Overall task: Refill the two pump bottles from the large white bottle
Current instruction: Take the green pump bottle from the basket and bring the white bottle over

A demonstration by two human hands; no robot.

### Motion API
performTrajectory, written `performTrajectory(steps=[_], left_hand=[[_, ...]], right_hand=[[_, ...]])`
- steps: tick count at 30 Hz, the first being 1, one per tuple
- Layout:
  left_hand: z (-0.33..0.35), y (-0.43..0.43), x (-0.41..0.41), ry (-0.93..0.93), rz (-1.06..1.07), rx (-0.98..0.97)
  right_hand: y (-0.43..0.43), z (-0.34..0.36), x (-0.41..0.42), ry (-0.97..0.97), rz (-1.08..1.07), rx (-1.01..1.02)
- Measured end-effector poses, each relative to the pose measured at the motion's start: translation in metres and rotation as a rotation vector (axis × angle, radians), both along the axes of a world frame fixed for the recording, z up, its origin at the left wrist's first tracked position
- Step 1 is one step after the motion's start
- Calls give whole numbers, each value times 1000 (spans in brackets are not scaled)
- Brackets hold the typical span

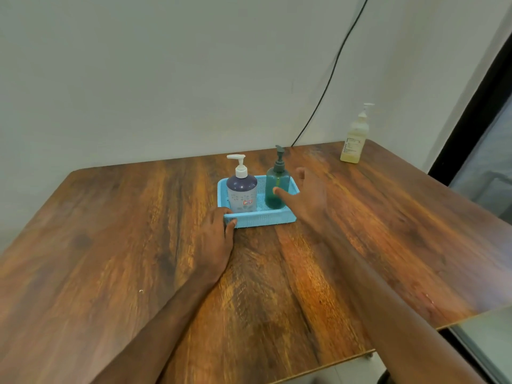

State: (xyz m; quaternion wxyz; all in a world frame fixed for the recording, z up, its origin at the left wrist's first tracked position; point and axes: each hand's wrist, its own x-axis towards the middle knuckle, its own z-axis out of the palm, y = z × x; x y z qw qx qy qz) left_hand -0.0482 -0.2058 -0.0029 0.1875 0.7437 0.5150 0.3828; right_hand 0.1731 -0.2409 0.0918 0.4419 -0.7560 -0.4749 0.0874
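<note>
A blue plastic basket [266,218] stands on the wooden table [138,245]. Inside it are two pump bottles: a clear one with dark liquid and a white pump [241,189] on the left, and a teal one with a dark pump [277,187] on the right. My left hand [214,239] grips the basket's near left corner, thumb on the front rim. My right hand [304,198] hovers open beside the teal bottle, fingers spread, thumb tip in front of the bottle; it is blurred. A pale yellowish-white pump bottle [356,139] stands at the table's far right corner.
A white wall lies behind the table, with a black cable [332,73] running down it to the table's back edge. A dark-framed glass panel [484,134] is on the right. The table's right edge sits near my right forearm.
</note>
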Motion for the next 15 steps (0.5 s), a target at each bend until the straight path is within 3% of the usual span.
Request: performTrajectory(steps=[15], left_hand=[[1,-1,2,64,18,25]], right_hand=[[36,0,-17,50,3,-14]])
